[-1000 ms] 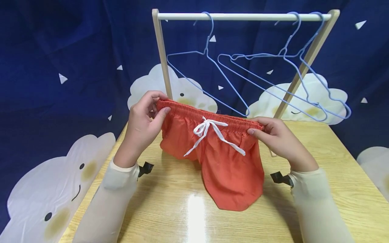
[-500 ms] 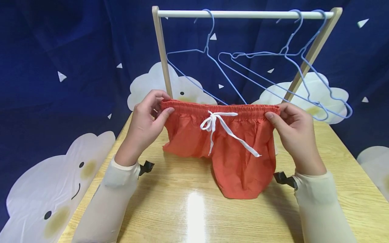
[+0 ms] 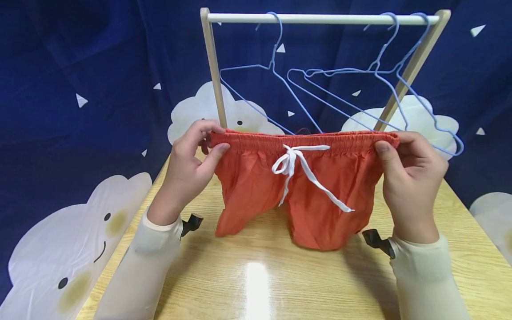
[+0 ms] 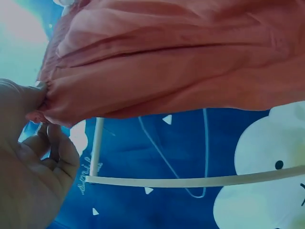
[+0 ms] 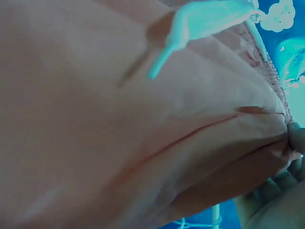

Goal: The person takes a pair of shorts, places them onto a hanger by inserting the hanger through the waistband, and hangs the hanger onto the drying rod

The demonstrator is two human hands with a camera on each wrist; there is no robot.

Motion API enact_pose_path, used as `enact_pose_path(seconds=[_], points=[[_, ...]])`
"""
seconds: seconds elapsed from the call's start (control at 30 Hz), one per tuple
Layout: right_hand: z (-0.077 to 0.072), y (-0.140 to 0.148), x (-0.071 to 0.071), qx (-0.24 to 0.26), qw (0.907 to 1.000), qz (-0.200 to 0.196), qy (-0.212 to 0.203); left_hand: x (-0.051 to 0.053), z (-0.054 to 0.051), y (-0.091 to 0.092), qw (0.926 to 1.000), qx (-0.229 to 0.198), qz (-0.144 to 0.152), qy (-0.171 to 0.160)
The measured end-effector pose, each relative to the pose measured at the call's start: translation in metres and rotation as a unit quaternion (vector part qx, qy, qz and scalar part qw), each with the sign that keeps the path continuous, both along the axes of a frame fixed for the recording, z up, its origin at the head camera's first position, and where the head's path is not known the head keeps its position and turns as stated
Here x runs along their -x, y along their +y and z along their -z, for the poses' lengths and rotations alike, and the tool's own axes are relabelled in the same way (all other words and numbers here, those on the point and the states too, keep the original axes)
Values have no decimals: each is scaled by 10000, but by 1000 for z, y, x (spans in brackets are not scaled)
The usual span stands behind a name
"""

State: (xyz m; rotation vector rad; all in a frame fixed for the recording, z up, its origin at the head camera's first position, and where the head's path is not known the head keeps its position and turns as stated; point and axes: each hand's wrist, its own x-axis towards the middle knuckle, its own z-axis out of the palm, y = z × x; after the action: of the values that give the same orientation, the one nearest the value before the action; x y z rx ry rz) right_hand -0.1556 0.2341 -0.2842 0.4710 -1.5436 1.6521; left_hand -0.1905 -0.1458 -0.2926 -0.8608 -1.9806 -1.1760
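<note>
1. The red shorts point(image 3: 256, 173) are held up over the worktop point(image 3: 216, 280), on the near side of the rack point(image 3: 213, 62), waistband point(image 3: 260, 143) uppermost and legs point(image 3: 328, 222) hanging
2. The left hand point(image 3: 188, 164) pinches the waistband's left end between thumb and fingers; the right hand point(image 3: 416, 178) pinches its right end likewise
3. Done, as far as it shows: the waistband is drawn out nearly level, and the white drawstring point(image 3: 289, 163) is tied in a bow at the front
4. Not done: the shorts are on no hanger; one left hanger point(image 3: 274, 55) and two right hangers point(image 3: 394, 91) hang bare from the far rail point(image 3: 328, 18)
5. By judgement, this looks an early stage, the garment merely spread between the hands
</note>
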Motion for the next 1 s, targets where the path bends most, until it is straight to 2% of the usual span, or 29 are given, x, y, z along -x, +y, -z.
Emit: enact_pose_path(seconds=[0.13,0.23,0.3,0.4,0.47,0.53,0.67,0.83,1.0], points=[[-6,-3,-7,191,9993,-126,300,-8,-6,-1,9992,-108,171,351],[-6,-2,-7,306,9986,-277,325,-10,-9,-2,9987,-138,250,429],[-4,1,-5,192,9992,-316,131,-9,-8,-2,9989,-122,300,352],[1,10,1,-230,9970,-427,-602,-3,-4,-1,9993,-24,372,-24],[4,16,4,-766,9889,-443,-1194,2,0,-1,9988,58,371,-322],[6,21,8,-1336,9759,-399,-1681,6,4,-2,9975,162,315,-604],[9,23,11,-2257,9506,-92,-2129,13,9,-3,9954,167,294,-900],[11,24,14,-2514,9295,121,-2696,18,12,-3,9944,-3,357,-994],[11,23,17,-2614,9170,62,-3011,21,16,-2,9921,-162,332,-1202]])
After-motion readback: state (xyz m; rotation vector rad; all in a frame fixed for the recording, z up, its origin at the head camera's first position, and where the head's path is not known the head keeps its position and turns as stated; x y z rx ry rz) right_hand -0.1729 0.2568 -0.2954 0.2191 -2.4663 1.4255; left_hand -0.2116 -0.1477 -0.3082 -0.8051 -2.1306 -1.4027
